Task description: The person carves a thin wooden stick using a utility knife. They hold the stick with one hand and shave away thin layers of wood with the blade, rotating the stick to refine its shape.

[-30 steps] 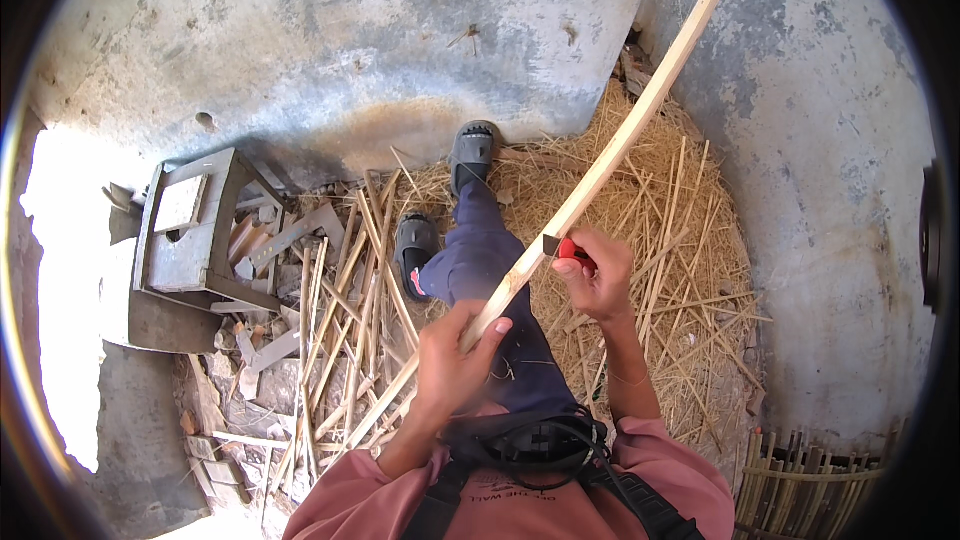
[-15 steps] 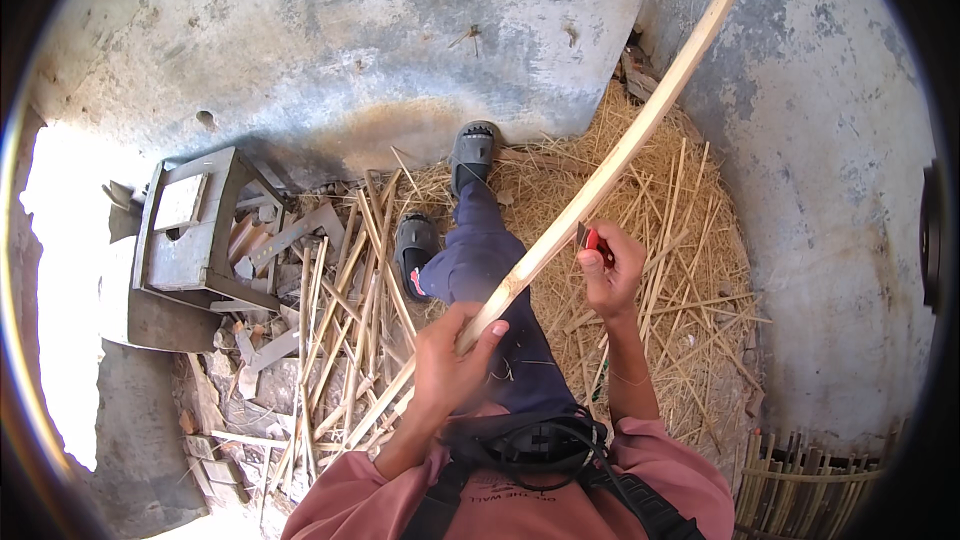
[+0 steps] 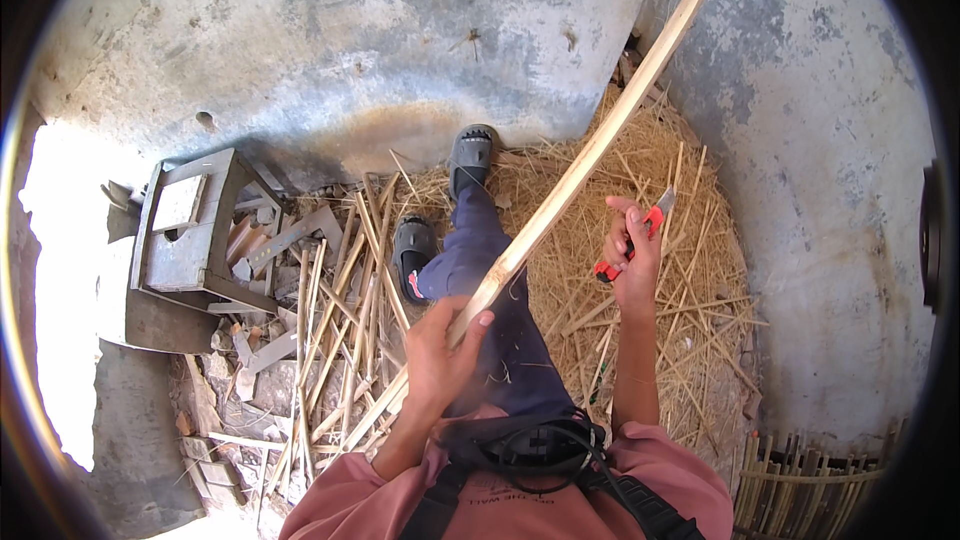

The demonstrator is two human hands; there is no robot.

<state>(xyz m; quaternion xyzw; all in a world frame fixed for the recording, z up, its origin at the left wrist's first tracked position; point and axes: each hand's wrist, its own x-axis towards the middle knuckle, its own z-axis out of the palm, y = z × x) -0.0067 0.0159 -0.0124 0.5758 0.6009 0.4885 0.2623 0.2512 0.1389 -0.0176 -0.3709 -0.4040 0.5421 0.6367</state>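
While the left hand [image 3: 440,355] clasps the wooden stick [image 3: 585,165] close to the body, it slants away over the leg [image 3: 465,260]; right hand [image 3: 640,265] has a red utility knife [image 3: 655,219] gripped off the wood. I'd keep strokes shallow, aimed away from those left fingers, toward the wall [image 3: 400,40].

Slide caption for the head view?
Long wooden strip in the left grip, red utility knife in the right grip, blade clear of the strip.
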